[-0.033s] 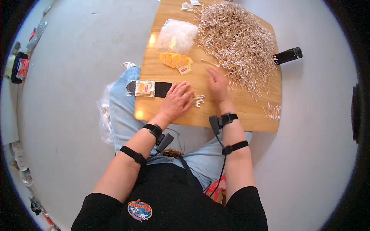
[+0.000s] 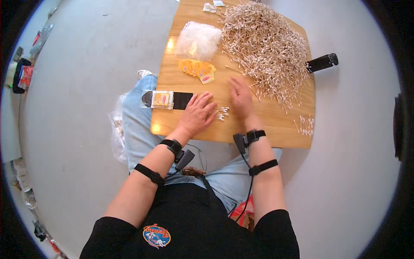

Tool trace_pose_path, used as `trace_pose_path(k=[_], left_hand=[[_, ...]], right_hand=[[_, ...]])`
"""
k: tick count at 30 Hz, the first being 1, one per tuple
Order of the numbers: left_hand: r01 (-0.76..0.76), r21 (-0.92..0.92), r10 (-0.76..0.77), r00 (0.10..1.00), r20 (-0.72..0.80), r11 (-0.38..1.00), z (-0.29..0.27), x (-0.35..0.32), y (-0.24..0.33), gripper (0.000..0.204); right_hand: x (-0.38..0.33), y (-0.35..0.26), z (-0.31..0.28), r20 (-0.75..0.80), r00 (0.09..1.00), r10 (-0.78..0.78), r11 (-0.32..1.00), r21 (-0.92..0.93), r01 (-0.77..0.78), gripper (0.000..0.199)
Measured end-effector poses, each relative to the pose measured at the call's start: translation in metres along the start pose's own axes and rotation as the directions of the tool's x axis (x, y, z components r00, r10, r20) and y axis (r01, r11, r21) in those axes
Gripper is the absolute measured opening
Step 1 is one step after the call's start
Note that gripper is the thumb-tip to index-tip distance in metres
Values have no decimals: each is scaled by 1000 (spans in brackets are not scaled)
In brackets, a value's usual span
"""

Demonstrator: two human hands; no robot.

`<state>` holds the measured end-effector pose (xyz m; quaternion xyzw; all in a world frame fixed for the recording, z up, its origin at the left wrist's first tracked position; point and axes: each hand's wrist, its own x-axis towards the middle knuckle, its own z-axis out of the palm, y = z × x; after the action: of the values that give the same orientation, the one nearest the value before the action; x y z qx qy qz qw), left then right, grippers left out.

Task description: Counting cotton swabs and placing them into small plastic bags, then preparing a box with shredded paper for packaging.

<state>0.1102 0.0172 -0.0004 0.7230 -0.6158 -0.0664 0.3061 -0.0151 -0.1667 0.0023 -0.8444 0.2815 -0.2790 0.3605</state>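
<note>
Both hands lie flat and open on the table [image 2: 267, 125], gripping nothing. From the head view, the left hand [image 2: 197, 114] and right hand [image 2: 240, 99] bracket a small bunch of cotton swabs [image 2: 220, 113], left fingertips touching it. Light, thin, stiff little sticks, likely to roll and scatter; best pinched mid-shaft as a bundle. Just beyond the right hand sprawls the big swab heap [image 2: 265, 45]. Clear bags [image 2: 198, 41], yellow labels [image 2: 197, 68] and a packed swab packet [image 2: 163, 99] sit to the left, clear of the hands.
</note>
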Motion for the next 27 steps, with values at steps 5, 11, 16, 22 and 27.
trace_pose_path(k=[5,11,16,22,27], left_hand=[[-20,-25,19,999,-38,999,2,2,0,33],[-22,-30,21,999,-35,999,1,1,1,31],[-6,-53,4,999,-41,999,1,-1,1,31],[-1,-114,-10,995,-94,994,6,-2,-5,33],[67,-347,-110,988,-105,936,3,-4,-7,37]], right_hand=[[-39,-21,-8,224,963,-153,946,-249,208,36],[-47,-16,-5,208,968,-138,930,-310,199,34],[-79,-11,-19,107,991,-81,933,-342,114,33],[-152,-63,-29,166,985,-42,930,-353,99,29],[-174,-76,-33,488,862,-135,990,33,137,36]])
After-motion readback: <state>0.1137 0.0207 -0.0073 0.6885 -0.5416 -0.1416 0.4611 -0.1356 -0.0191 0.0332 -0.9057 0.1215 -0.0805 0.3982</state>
